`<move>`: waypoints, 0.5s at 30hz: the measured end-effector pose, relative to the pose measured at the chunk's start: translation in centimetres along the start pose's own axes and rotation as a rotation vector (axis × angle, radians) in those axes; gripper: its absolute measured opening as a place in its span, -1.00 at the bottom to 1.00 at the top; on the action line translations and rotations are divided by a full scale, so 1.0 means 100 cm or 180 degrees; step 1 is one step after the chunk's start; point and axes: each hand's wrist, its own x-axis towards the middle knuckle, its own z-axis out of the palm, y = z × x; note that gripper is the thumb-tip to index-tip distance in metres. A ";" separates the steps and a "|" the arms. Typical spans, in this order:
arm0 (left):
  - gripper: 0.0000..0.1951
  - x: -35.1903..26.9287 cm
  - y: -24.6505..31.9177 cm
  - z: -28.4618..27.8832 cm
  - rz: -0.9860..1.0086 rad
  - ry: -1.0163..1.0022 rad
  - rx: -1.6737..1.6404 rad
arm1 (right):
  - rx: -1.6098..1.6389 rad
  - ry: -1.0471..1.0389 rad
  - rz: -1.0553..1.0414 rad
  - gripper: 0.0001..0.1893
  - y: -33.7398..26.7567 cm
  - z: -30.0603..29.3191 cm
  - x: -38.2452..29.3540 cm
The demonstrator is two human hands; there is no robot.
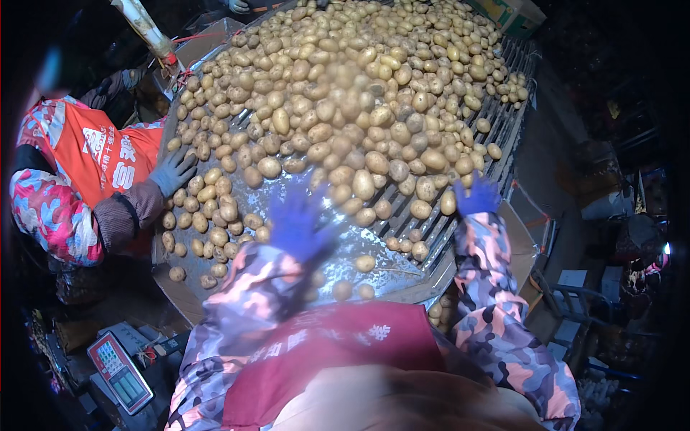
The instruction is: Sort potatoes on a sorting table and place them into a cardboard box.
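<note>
A broad heap of potatoes (pixel 323 97) covers a sorting table with a slatted grate (pixel 443 229) and a worn metal sheet (pixel 372 248). Over the sheet, near the heap's front edge, my left hand (pixel 299 218) is spread in a blue glove and blurred. It seems to hold nothing; whether it touches a potato I cannot tell. At the right side of the grate, my right hand (pixel 477 195), gloved in blue with fingers apart, is beside a single potato (pixel 448 202). A few loose potatoes (pixel 365 263) lie on the sheet in front of me.
At the left, another person's gloved hand (pixel 173 169) reaches to the table beside a smaller potato group (pixel 207 215). Cardboard (pixel 180 301) lines the near left edge. A digital scale display (pixel 121 372) stands lower left. A carton (pixel 509 16) is at the far right corner.
</note>
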 end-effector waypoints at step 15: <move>-0.33 -0.029 -0.056 0.004 -0.0106 -0.1073 0.0318 | 0.3631 -0.1272 -0.2822 -0.26 -0.072 -0.002 -0.147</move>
